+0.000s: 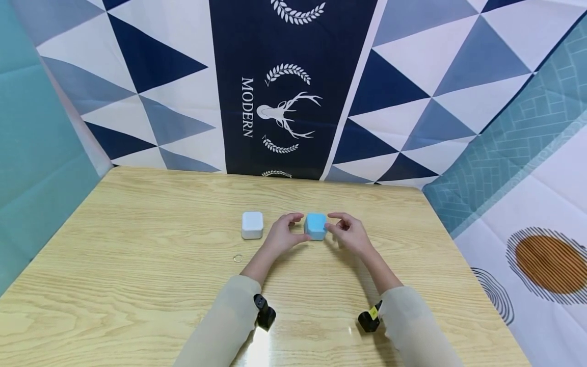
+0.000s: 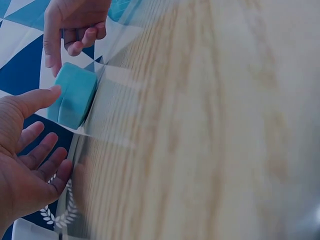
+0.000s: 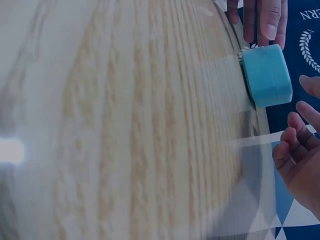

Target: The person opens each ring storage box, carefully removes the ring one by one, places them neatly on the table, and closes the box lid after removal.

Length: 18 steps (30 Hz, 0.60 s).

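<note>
A small light-blue box (image 1: 316,226) with rounded corners stands on the wooden table between the two hands. A seam runs along its side in the left wrist view. My left hand (image 1: 284,235) is at its left, the thumb reaching to the box's near corner, the other fingers spread and loosely bent. Whether that thumb touches it I cannot tell. At its right, my right hand (image 1: 349,233) has thumb and fingers apart; in the right wrist view a small gap lies between this hand (image 3: 300,155) and the blue box (image 3: 267,75). Neither hand grips it.
A white box (image 1: 252,225) of like shape stands left of the left hand. Nearer lies a small thin ring (image 1: 237,258). Patterned cloth (image 1: 279,102) hangs behind the table's (image 1: 137,244) far edge. A black camera (image 1: 264,312) sits at the left wrist, another (image 1: 369,320) at the right.
</note>
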### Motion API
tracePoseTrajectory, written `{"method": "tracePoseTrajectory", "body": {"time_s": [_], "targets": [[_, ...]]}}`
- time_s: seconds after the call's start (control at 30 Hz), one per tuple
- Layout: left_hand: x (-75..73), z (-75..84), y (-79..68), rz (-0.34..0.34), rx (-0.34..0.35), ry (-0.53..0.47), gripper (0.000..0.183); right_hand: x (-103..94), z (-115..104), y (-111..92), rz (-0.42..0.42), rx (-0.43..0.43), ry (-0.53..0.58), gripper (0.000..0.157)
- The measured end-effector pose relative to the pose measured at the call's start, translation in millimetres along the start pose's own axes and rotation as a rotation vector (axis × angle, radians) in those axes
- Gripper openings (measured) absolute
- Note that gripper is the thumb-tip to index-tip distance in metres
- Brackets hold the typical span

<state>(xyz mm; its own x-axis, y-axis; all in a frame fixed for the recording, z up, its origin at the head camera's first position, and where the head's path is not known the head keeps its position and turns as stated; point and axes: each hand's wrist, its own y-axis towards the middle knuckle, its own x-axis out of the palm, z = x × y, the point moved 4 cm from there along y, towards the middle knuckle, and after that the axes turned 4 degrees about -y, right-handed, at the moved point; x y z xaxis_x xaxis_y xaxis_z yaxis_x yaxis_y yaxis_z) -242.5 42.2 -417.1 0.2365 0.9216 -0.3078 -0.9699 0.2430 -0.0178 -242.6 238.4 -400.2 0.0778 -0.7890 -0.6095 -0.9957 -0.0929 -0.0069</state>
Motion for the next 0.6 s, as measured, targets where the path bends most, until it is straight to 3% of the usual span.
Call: {"method": "tracePoseTrajectory", "body": {"time_s": [0.6], "targets": [[8.0, 2.6, 8.5, -0.032, -0.002, 0.054, 0.067, 9.3, 7.2, 3.7, -0.121, -0.02, -0.011, 0.064]]}}
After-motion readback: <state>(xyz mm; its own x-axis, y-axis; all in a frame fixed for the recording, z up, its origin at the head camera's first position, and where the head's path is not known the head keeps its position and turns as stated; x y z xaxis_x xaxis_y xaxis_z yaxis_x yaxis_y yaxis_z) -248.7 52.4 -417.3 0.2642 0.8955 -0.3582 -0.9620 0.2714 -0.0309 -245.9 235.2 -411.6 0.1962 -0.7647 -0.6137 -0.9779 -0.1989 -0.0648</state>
